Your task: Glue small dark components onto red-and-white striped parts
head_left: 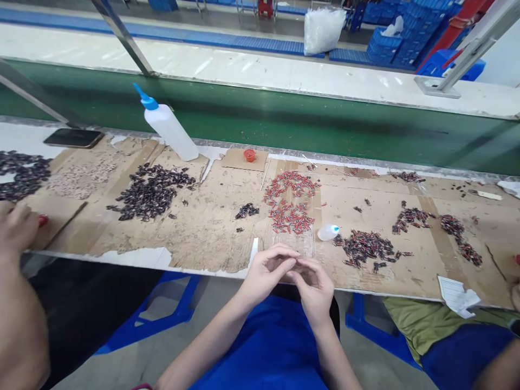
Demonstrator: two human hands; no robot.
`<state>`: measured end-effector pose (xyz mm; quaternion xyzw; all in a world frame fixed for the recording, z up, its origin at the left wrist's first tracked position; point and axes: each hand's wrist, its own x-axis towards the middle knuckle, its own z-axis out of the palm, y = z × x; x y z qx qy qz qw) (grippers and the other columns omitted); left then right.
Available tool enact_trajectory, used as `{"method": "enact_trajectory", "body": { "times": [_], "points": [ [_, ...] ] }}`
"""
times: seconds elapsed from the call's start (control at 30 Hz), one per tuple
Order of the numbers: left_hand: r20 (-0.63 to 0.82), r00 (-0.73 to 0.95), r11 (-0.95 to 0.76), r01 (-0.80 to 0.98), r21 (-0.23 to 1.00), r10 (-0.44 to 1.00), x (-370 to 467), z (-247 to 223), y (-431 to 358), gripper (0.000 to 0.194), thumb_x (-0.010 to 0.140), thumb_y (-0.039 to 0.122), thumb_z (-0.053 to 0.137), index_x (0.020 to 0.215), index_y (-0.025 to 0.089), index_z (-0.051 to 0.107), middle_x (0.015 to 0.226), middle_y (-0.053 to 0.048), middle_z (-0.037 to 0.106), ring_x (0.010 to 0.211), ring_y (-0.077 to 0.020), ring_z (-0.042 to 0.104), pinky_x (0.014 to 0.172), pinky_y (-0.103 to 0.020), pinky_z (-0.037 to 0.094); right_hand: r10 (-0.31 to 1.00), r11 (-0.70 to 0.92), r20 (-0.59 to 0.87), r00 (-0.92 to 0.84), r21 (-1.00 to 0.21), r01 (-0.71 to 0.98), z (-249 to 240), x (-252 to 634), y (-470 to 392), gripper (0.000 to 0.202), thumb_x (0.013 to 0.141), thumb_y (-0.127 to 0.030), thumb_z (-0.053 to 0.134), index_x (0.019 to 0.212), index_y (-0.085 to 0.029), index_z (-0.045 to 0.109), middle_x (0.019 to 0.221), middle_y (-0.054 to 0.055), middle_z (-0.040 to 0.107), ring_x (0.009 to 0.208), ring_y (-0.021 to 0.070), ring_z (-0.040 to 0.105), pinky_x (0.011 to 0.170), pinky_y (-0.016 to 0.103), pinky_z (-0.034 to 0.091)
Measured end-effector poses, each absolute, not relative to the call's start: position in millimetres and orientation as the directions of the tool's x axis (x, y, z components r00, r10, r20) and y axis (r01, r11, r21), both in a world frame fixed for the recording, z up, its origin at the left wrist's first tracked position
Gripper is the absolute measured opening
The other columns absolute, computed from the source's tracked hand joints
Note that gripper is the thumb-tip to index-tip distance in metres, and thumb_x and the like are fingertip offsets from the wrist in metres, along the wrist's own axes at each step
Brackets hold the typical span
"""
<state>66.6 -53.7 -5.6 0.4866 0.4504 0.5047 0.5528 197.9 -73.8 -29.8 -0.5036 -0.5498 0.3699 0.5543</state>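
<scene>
My left hand (266, 273) and my right hand (316, 290) meet at the cardboard's front edge, fingertips pinched together. Whatever lies between them is too small or hidden to make out. Just beyond, to the right, a small white bottle with a blue tip (326, 233) lies on its side. A pile of small red parts (290, 208) spreads ahead of my hands. Right of the bottle is a heap of black-and-red parts (368, 247). Farther left sit a little cluster of black parts (247, 210) and a large pile of black parts (151, 190).
A tall squeeze bottle (173, 130) leans near the back beside a red cap (249, 155) and a phone (73, 138). A co-worker's hand (16, 225) is at far left; another person sits at right. Torn paper (458, 296) hangs at the front edge.
</scene>
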Motion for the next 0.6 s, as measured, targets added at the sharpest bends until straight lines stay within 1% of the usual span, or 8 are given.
{"method": "enact_trajectory", "body": {
  "times": [0.1, 0.17, 0.23, 0.43, 0.53, 0.6],
  "points": [
    [-0.139, 0.06, 0.15, -0.236, 0.96, 0.988, 72.8, -6.5, -57.2, 0.025, 0.073, 0.04, 0.075, 0.082, 0.017, 0.073, 0.085, -0.005, 0.071, 0.082, -0.0179, 0.067, 0.078, -0.029, 0.055, 0.963, 0.187, 0.191, 0.189, -0.982, 0.035, -27.7, 197.9, -70.7, 0.006, 0.075, -0.027, 0.075, 0.076, -0.022, 0.072, 0.077, 0.003, 0.07, 0.076, 0.0176, 0.067, 0.069, 0.031, 0.057],
    [-0.212, 0.076, 0.225, -0.255, 0.941, 0.974, 74.6, -7.4, -58.1, 0.028, 0.07, 0.041, 0.077, 0.082, 0.016, 0.073, 0.085, -0.006, 0.072, 0.082, -0.0189, 0.068, 0.079, -0.03, 0.056, 0.965, 0.171, 0.168, 0.203, -0.985, 0.004, -26.1, 199.4, -69.5, 0.006, 0.074, -0.029, 0.076, 0.076, -0.023, 0.073, 0.076, 0.003, 0.07, 0.074, 0.0179, 0.067, 0.068, 0.032, 0.057],
    [-0.254, 0.08, 0.266, -0.252, 0.93, 0.964, 75.7, -8.3, -58.0, 0.03, 0.069, 0.042, 0.078, 0.083, 0.016, 0.073, 0.085, -0.006, 0.073, 0.083, -0.0199, 0.069, 0.08, -0.031, 0.056, 0.966, 0.154, 0.15, 0.21, -0.988, -0.006, -25.4, 200.7, -69.1, 0.007, 0.074, -0.031, 0.075, 0.075, -0.024, 0.074, 0.076, 0.004, 0.07, 0.074, 0.018, 0.067, 0.067, 0.032, 0.057],
    [-0.261, 0.073, 0.271, -0.269, 0.924, 0.963, 76.5, -8.4, -55.1, 0.028, 0.07, 0.041, 0.077, 0.082, 0.016, 0.072, 0.084, -0.005, 0.074, 0.082, -0.0184, 0.07, 0.08, -0.029, 0.056, 0.976, 0.091, 0.082, 0.204, -0.995, -0.036, -29.0, 199.8, -70.0, 0.006, 0.075, -0.029, 0.074, 0.075, -0.023, 0.073, 0.081, 0.005, 0.071, 0.077, 0.0185, 0.068, 0.065, 0.03, 0.057],
    [-0.27, 0.064, 0.278, -0.216, 0.936, 0.961, 75.7, -5.0, -54.4, 0.026, 0.071, 0.038, 0.076, 0.083, 0.016, 0.07, 0.086, -0.006, 0.074, 0.085, -0.0188, 0.07, 0.082, -0.03, 0.055, 0.979, 0.046, 0.028, 0.201, -0.995, -0.084, -29.9, 198.0, -70.6, 0.009, 0.076, -0.03, 0.072, 0.075, -0.021, 0.072, 0.084, 0.005, 0.072, 0.08, 0.0188, 0.069, 0.068, 0.03, 0.058],
    [-0.254, 0.054, 0.26, -0.161, 0.952, 0.966, 74.7, -4.2, -54.7, 0.025, 0.076, 0.038, 0.072, 0.087, 0.016, 0.069, 0.087, -0.007, 0.075, 0.085, -0.02, 0.07, 0.082, -0.032, 0.056, 0.977, 0.0, -0.024, 0.213, -0.994, -0.112, -29.3, 198.4, -70.5, 0.012, 0.076, -0.032, 0.071, 0.076, -0.02, 0.07, 0.083, 0.006, 0.072, 0.08, 0.0189, 0.07, 0.069, 0.03, 0.059]
  ]
}}
